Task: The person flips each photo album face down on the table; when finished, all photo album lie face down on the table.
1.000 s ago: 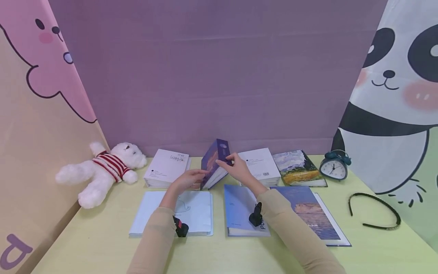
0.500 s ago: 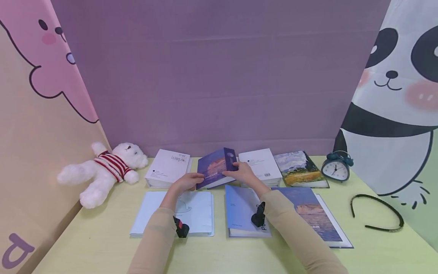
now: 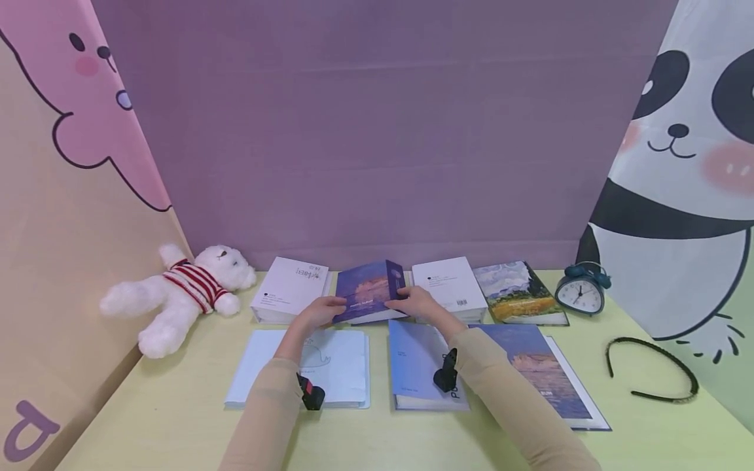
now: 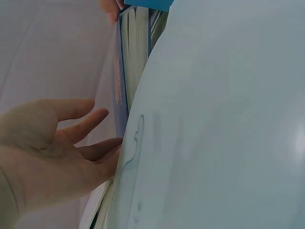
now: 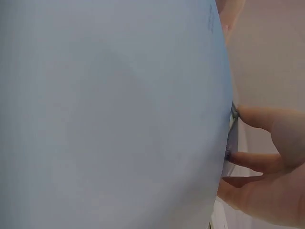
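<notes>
A purple book (image 3: 370,291) with a pink cloud picture lies almost flat at the back of the yellow-green table (image 3: 177,432), between two white books (image 3: 290,288) (image 3: 444,285). My left hand (image 3: 321,313) reaches to its near left corner; in the left wrist view the left fingers (image 4: 93,126) are straight and touch the purple book's edge (image 4: 119,95). My right hand (image 3: 415,302) holds the near right corner, and the right wrist view shows thumb and fingers (image 5: 259,160) pinching that edge.
Under my forearms lie a pale whale-print book (image 3: 306,363), a light blue book (image 3: 415,360) and a large landscape book (image 3: 538,373). A painted-field book (image 3: 515,291), alarm clock (image 3: 580,291) and black headband (image 3: 650,363) are on the right; a teddy bear (image 3: 177,294) lies left.
The purple book stood tilted on its edge a second ago; both hands have lowered it forward until it lies nearly flat, cover up.
</notes>
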`<state>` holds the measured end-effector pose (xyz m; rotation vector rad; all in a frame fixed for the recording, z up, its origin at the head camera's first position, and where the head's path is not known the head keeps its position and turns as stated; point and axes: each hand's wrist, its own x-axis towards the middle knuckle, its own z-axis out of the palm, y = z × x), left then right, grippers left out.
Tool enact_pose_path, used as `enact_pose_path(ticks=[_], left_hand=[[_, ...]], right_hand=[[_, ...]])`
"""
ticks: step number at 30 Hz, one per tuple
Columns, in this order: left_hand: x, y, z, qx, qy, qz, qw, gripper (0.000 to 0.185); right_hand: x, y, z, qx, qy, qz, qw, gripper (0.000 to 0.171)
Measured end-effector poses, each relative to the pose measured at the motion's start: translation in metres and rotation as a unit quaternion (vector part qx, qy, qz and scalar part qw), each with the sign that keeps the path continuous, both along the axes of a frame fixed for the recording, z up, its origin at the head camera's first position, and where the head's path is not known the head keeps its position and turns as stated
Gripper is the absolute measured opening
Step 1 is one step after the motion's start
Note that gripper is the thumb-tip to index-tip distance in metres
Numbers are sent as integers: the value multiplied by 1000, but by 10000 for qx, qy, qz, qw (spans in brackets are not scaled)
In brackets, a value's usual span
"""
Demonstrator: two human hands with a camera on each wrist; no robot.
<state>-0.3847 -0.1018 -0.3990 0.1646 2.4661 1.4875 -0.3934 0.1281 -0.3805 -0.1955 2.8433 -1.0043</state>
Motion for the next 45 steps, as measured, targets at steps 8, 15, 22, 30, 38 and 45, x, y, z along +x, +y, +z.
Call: enact_pose_path(ticks=[8,15,22,30,38,45], left_hand=[[2,-1,0,155,8,207,9997,39],[3,-5,0,27,-65,174,9998,45],[2,-6,-3,3,-46,73,10000,48],[2,-5,0,64,-92,125,9999,47],[1,-5,0,155,300,107,9994,43],[4,-14,8,532,894,350,9940,41]], right_hand=[[5,0,-1,50,-85,140,9999,53],[5,1,-5,-35,-272,113,9996,54],[5,2,-7,-12,-239,228,9995,54],[4,2,-5,50,-95,343,9994,50],[4,-2,-2,164,77,195,9996,42],[3,-8,5,-460,595,68,9971,32]])
